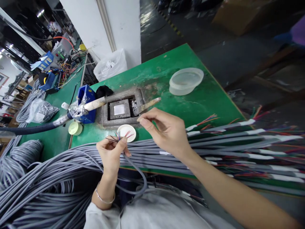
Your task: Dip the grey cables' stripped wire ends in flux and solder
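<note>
My left hand is closed on a grey multi-core cable, pinched between thumb and fingers. Thin coloured wires fan out of its end, over a small round white dish. My right hand hovers to the right, thumb and fingertips pressed together. Whatever they may hold is too small to make out. Just beyond those fingertips, a flat scraper with a worn handle leans on a crusted solder pot. Its square silver pool lies beside grey dross.
Grey cables with stripped, white-wrapped ends run along the green table's front. At the back right stands a clear plastic tub. A fume hose, a blue bin and a pale round tin are left of the pot.
</note>
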Available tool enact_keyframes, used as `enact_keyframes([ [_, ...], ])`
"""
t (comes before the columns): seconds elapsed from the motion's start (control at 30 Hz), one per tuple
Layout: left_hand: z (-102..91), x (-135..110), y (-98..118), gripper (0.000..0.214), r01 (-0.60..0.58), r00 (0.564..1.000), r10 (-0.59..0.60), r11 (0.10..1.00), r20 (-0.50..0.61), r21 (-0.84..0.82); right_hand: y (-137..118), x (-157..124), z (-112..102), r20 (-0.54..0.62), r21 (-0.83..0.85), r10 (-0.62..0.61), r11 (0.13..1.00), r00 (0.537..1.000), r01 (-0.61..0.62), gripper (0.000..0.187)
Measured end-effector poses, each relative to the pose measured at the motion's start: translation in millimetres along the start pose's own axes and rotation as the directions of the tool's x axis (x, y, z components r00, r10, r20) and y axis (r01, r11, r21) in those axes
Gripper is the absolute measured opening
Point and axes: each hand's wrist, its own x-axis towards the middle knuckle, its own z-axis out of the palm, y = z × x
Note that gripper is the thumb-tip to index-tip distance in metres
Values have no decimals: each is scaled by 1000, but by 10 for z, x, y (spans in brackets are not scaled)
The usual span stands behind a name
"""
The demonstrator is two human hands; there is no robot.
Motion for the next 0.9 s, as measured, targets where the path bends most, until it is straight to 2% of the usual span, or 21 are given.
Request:
enact_keyframes([
  [0.1,-20,24,-13,24,-30,1000,30,998,7,54,-2,-5,14,-1,-17,33,999,999,-33,10],
  [0.17,-45,85,-16,25,-7,1000,3,990,31,138,-9,1,12,-19,-36,42,998,999,-43,11],
  [0.27,-105,240,-24,26,115,980,-164,931,114,347,-24,15,-3,-10,-80,51,995,999,-52,12],
  [0.37,-170,404,-64,23,225,924,-350,823,154,521,-32,21,-22,15,-114,47,992,999,-45,11],
  [0.43,-200,480,-107,21,244,899,-407,770,159,590,-32,21,-32,20,-131,38,991,999,-35,10],
  [0.63,-222,551,-199,18,199,888,-430,676,161,709,-33,27,-51,22,-167,19,986,1000,-15,12],
  [0.9,-253,581,-197,14,175,878,-452,610,158,773,-45,34,-67,34,-194,8,981,999,-1,12],
])
